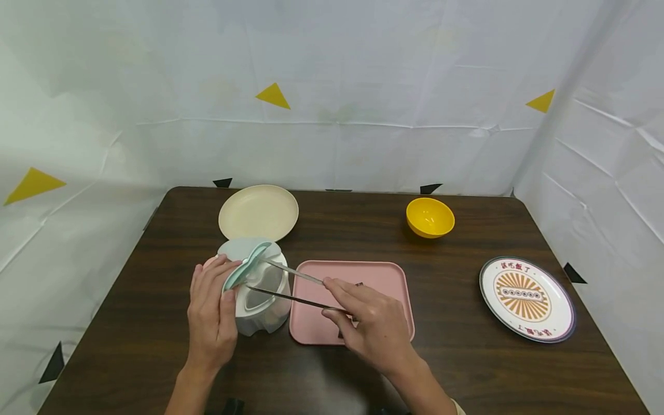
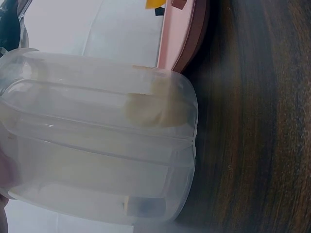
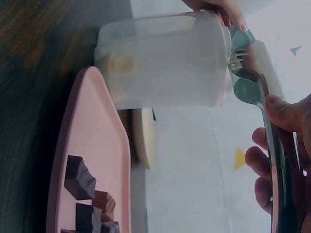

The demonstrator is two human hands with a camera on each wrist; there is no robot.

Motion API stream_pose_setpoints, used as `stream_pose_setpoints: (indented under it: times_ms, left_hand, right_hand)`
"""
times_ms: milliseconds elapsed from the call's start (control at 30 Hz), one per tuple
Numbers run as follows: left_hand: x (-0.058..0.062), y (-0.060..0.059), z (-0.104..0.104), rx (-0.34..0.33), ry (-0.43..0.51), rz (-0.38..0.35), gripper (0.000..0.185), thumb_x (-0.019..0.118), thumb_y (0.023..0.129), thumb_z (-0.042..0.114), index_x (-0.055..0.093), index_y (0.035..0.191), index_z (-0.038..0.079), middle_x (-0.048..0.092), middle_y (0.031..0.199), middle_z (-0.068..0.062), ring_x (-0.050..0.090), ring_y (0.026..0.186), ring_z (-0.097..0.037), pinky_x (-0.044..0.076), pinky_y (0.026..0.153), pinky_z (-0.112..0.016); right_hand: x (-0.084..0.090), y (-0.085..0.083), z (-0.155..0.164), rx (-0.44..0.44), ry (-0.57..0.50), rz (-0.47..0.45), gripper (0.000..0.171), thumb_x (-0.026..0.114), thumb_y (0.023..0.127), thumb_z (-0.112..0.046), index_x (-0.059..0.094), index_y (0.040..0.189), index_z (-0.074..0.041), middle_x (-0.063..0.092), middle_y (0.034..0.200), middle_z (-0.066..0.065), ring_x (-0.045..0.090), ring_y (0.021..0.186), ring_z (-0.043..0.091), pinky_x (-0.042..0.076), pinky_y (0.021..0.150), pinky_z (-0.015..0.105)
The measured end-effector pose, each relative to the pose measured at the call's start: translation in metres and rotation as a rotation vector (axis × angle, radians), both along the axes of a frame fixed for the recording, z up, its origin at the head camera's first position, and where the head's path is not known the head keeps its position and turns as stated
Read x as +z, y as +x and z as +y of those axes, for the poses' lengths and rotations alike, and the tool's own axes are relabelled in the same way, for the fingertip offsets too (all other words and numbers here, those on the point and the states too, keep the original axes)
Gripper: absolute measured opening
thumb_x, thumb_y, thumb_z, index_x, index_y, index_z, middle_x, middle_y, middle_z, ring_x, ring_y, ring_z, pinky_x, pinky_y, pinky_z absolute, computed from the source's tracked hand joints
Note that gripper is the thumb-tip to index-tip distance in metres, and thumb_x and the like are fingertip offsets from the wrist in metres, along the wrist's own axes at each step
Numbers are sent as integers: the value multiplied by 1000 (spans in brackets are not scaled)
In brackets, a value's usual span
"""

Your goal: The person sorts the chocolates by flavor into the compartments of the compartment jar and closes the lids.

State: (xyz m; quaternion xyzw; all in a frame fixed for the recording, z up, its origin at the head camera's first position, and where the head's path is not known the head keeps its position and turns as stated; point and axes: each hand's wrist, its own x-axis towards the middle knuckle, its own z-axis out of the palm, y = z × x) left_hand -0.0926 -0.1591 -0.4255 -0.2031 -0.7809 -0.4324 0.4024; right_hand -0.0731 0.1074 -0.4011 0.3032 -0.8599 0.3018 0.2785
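Observation:
A translucent plastic canister (image 1: pixel 261 323) with a white lid stands left of the pink tray. My left hand (image 1: pixel 211 317) holds its pale green flap (image 1: pixel 245 270) raised, fingers behind and thumb in front. Metal serving tongs (image 1: pixel 300 300) are gripped in my right hand (image 1: pixel 376 325), their two arms spread and tips at the lid's opening. In the right wrist view one end is a fork (image 3: pixel 247 73), the other a spoon (image 3: pixel 247 91). Pale beige pieces (image 2: pixel 160 109) show through the canister's wall near its bottom.
Several dark brown faceted chunks (image 3: pixel 80 177) lie on the pink tray (image 1: pixel 363 271), partly hidden by my right hand in the head view. Behind the canister is a cream plate (image 1: pixel 259 210). A yellow bowl (image 1: pixel 430 218) stands back right, and a printed white plate (image 1: pixel 526 300) lies far right.

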Motion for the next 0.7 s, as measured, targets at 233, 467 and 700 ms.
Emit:
stream_pose_setpoints:
  times_ms: [233,467,700]
  left_hand:
    - [-10,-4,-5,3,-12,-14,33,45,95,14,67,115,-1,65,117,-18,50,122,-41,15,111,-59]
    - [-10,-4,-7,1,-17,-15,35,44,97,17,67,116,0,65,118,-17,50,123,-40,15,111,-59]
    - [-7,-3,-4,2,-6,-6,33,46,93,11,68,113,-3,65,115,-20,50,120,-43,15,111,-58]
  right_hand:
    - [1,1,6,-5,18,-52,57,80,82,-24,61,135,-14,70,113,-2,66,83,10,53,67,27]
    - [0,3,15,-59,-4,-41,59,84,76,-20,64,131,-15,69,92,-10,60,74,6,47,57,22]
    - [-10,5,43,-226,-28,-81,61,85,75,-24,64,132,-20,72,101,-5,60,70,3,48,55,25]
